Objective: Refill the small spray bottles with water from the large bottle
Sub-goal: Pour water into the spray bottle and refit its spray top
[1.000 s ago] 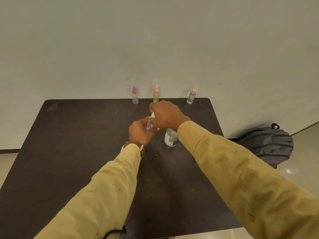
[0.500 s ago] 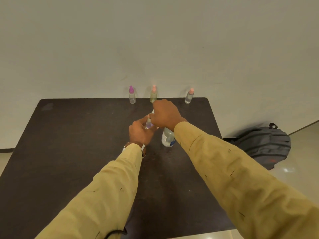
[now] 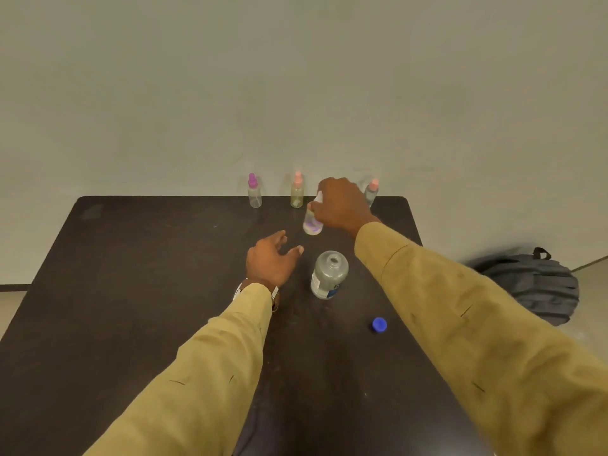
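Large clear plastic bottle (image 3: pixel 329 274) with a white and blue label stands upright and uncapped near the middle of your dark brown rectangular table (image 3: pixel 131 291), whose far edge meets a plain wall. A grey backpack (image 3: pixel 539 287) lies on the floor off the table's right edge. Your left hand (image 3: pixel 269 261) hovers just left of the large bottle, fingers spread and relaxed, holding nothing. Your right hand (image 3: pixel 342 205), nearer the far edge, curls over the top of a small clear spray bottle with a violet tint (image 3: pixel 312 223) and grips it by its white head; you cannot tell whether its base touches the table. Along the far edge stand a clear small bottle with a purple cap (image 3: pixel 254 191), a greenish small bottle with a pink cap (image 3: pixel 297 195), and a clear small bottle with a pink cap (image 3: pixel 371 192) partly hidden behind your right hand. A small blue screw cap (image 3: pixel 379 325) lies toward the right edge, nearer you than the large bottle.
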